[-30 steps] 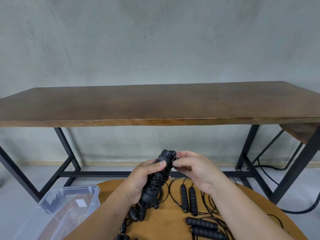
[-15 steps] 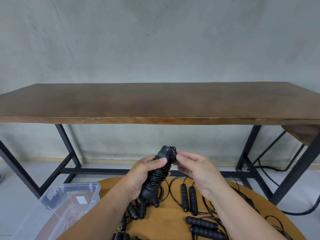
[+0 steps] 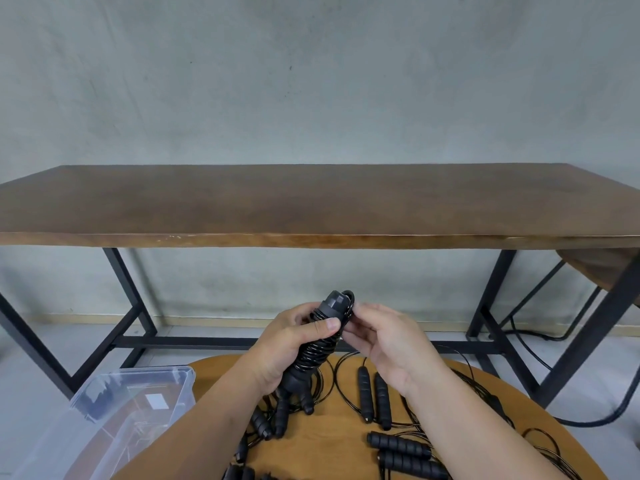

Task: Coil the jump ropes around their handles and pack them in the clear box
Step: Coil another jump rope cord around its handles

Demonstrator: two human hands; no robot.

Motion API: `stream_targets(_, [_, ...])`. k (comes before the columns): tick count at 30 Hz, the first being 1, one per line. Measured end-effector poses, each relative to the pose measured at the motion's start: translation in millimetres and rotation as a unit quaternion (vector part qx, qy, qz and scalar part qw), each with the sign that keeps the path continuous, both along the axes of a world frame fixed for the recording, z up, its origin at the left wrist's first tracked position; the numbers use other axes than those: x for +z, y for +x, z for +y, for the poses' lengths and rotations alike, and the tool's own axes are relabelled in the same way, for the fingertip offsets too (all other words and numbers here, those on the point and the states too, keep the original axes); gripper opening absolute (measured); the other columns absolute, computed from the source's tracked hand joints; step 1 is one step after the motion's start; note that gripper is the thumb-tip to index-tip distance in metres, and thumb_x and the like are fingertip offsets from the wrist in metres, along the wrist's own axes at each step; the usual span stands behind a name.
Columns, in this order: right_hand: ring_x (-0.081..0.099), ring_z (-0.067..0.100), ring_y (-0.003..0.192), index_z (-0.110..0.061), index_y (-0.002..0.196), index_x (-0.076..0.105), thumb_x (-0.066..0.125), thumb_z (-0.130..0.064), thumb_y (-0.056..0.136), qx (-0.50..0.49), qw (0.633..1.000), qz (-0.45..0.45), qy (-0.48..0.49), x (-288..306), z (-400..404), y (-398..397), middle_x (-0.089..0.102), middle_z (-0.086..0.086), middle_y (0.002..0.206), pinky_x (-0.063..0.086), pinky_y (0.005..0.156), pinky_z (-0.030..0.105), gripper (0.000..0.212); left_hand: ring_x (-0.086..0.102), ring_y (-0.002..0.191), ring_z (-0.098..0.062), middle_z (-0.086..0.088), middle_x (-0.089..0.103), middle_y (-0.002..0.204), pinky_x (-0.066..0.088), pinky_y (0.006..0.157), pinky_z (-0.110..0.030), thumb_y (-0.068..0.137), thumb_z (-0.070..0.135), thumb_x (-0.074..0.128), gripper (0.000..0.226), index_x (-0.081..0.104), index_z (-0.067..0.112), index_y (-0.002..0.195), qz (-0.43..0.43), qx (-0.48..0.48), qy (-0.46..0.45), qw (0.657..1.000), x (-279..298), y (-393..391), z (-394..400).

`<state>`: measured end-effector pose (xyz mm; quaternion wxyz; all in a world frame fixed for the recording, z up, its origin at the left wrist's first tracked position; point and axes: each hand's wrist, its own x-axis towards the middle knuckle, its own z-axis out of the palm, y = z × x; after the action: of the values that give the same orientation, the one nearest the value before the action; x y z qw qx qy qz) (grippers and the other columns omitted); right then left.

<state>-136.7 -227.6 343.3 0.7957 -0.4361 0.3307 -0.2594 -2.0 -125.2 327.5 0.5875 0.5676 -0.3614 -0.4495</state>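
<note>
My left hand [image 3: 287, 344] grips a black jump rope bundle [image 3: 317, 348], its thin cord wound tightly around the paired handles, held upright above the round wooden table [image 3: 332, 445]. My right hand [image 3: 388, 341] pinches the cord end at the top cap of the bundle. Several loose black jump ropes lie on the table: a pair of slim handles [image 3: 374, 396] in the middle, two ribbed handles [image 3: 401, 452] nearer me, and more handles [image 3: 270, 420] under my left hand. The clear box [image 3: 138, 396] sits at the lower left, beside the table.
A long dark wooden bench table [image 3: 311, 206] on black metal legs stands against the grey wall behind. Loose thin cords [image 3: 485, 393] trail over the right side of the round table. A black cable [image 3: 540, 358] lies on the floor at right.
The view has tilted slightly, so the hands and bundle sit a little higher in frame. My right fingers have shifted on the cord at the bundle's top; the left grip is unchanged.
</note>
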Motion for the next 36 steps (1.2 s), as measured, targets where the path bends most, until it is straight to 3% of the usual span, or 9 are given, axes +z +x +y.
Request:
stream_targets(3, [0.059, 0.016, 0.068, 0.000, 0.105, 0.067, 0.060, -0.006, 0.094, 0.046, 0.995, 0.079, -0.034, 5, -5, 1, 0.064, 0.011, 0.084, 0.056, 0.059, 0.026, 0.015, 0.068, 0.097, -0.031, -0.018, 0.071, 0.110, 0.050, 0.087, -0.041, 0.063, 0.043, 0.082, 0.061, 0.070, 0.017, 0.116, -0.018, 0.010, 0.010, 1.000, -6, 0, 0])
stream_targets(9, [0.062, 0.016, 0.057, -0.008, 0.108, 0.060, 0.062, -0.001, 0.091, 0.103, 0.965, 0.179, -0.161, 11, -14, -5, 0.065, 0.009, 0.072, 0.057, 0.056, 0.027, 0.018, 0.070, 0.089, -0.020, -0.006, 0.074, 0.101, 0.050, 0.076, -0.031, 0.055, 0.048, 0.083, 0.063, 0.072, 0.021, 0.111, -0.036, 0.034, 0.037, 0.998, -9, -2, -1])
stream_targets(13, [0.057, 0.015, 0.059, -0.013, 0.101, 0.049, 0.062, 0.001, 0.087, 0.119, 0.945, 0.170, -0.254, 10, -16, -8, 0.059, 0.004, 0.068, 0.052, 0.058, 0.026, 0.024, 0.064, 0.075, -0.026, -0.017, 0.068, 0.090, 0.049, 0.065, -0.032, 0.059, 0.042, 0.084, 0.062, 0.070, 0.007, 0.109, 0.055, 0.025, 0.041, 0.997, -10, 0, 0])
stream_targets(18, [0.051, 0.019, 0.060, -0.014, 0.082, 0.035, 0.058, 0.008, 0.085, 0.197, 0.924, 0.134, -0.299, 21, -28, -18, 0.050, 0.002, 0.061, 0.049, 0.062, 0.031, 0.033, 0.066, 0.072, -0.025, -0.025, 0.066, 0.094, 0.052, 0.064, -0.031, 0.063, 0.041, 0.081, 0.073, 0.060, -0.005, 0.115, 0.151, -0.025, 0.034, 0.988, -9, 0, 2])
stream_targets(25, [0.052, 0.021, 0.060, -0.014, 0.076, 0.034, 0.057, 0.007, 0.088, 0.219, 0.920, 0.116, -0.305, 22, -45, -24, 0.054, 0.007, 0.067, 0.050, 0.063, 0.030, 0.033, 0.062, 0.086, -0.030, -0.025, 0.065, 0.103, 0.053, 0.071, -0.035, 0.064, 0.044, 0.086, 0.067, 0.069, -0.001, 0.111, 0.211, -0.079, 0.023, 0.974, -12, 8, 1])
stream_targets(28, [0.054, 0.019, 0.061, -0.011, 0.079, 0.045, 0.054, 0.001, 0.092, 0.188, 0.927, 0.127, -0.299, 10, -36, -12, 0.057, 0.004, 0.064, 0.051, 0.064, 0.031, 0.020, 0.064, 0.086, -0.027, -0.019, 0.069, 0.100, 0.050, 0.074, -0.036, 0.062, 0.046, 0.084, 0.064, 0.069, 0.008, 0.111, 0.091, -0.006, 0.046, 0.995, -8, 5, -3])
stream_targets(30, [0.060, 0.019, 0.069, -0.009, 0.091, 0.054, 0.057, -0.002, 0.092, 0.148, 0.947, 0.109, -0.264, 0, -29, -5, 0.063, 0.009, 0.077, 0.056, 0.069, 0.032, 0.008, 0.068, 0.090, -0.019, -0.007, 0.072, 0.105, 0.053, 0.080, -0.034, 0.065, 0.046, 0.082, 0.056, 0.069, 0.021, 0.113, -0.026, 0.052, 0.065, 0.996, -4, -1, -6])
stream_targets(33, [0.068, 0.021, 0.089, -0.008, 0.111, 0.057, 0.064, -0.008, 0.089, 0.111, 0.962, 0.097, -0.232, -7, -23, 0, 0.070, 0.014, 0.103, 0.059, 0.082, 0.035, 0.023, 0.063, 0.102, -0.008, 0.010, 0.067, 0.112, 0.051, 0.090, -0.027, 0.073, 0.046, 0.082, 0.052, 0.060, 0.033, 0.119, -0.194, 0.128, 0.090, 0.969, -1, -6, -12])
stream_targets(36, [0.072, 0.022, 0.094, -0.014, 0.117, 0.059, 0.065, -0.020, 0.093, 0.082, 0.978, 0.083, -0.174, -11, -17, 3, 0.074, 0.010, 0.104, 0.060, 0.081, 0.032, 0.025, 0.060, 0.103, -0.003, 0.015, 0.064, 0.112, 0.046, 0.086, -0.020, 0.074, 0.042, 0.082, 0.059, 0.051, 0.035, 0.124, -0.250, 0.136, 0.094, 0.954, -1, -10, -14])
